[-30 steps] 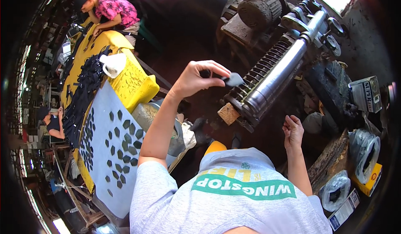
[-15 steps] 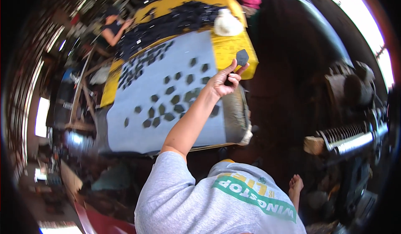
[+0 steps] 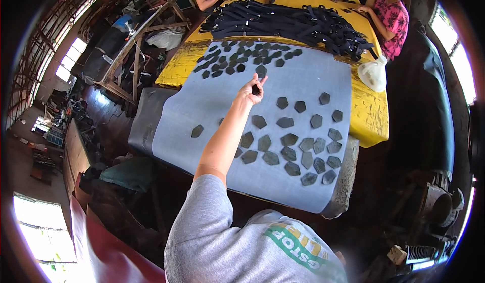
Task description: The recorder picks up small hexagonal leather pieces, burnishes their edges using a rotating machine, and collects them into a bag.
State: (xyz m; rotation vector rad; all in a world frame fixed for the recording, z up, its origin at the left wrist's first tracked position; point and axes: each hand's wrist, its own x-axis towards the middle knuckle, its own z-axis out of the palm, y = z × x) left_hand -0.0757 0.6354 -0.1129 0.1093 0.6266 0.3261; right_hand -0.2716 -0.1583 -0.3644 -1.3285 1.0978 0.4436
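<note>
Stretched forward over the grey-blue sheet (image 3: 202,106) on the table, my left hand (image 3: 250,91) pinches a dark five-sided piece (image 3: 261,70) between thumb and fingertips. Beyond it, many similar dark pieces (image 3: 230,70) lie close together near the sheet's far edge. More of them (image 3: 289,139) are spread over the near right part, and one piece (image 3: 197,131) lies apart at the left. My forearm covers part of the sheet and some pieces. Only a small blurred bit of my right hand (image 3: 341,257) shows beside my grey shirt; its fingers cannot be made out.
Black straps with buckles (image 3: 288,25) are heaped on the yellow table cover (image 3: 369,116) beyond the sheet. A white plastic bag (image 3: 373,74) sits at the right edge. Two people work at the far end, one in a pink shirt (image 3: 396,28). A wooden frame (image 3: 136,71) stands left.
My left hand has carried the five-sided piece left and forward, from beside the yellow cover to the far cluster. The view has turned right. My right hand has nearly gone from sight.
</note>
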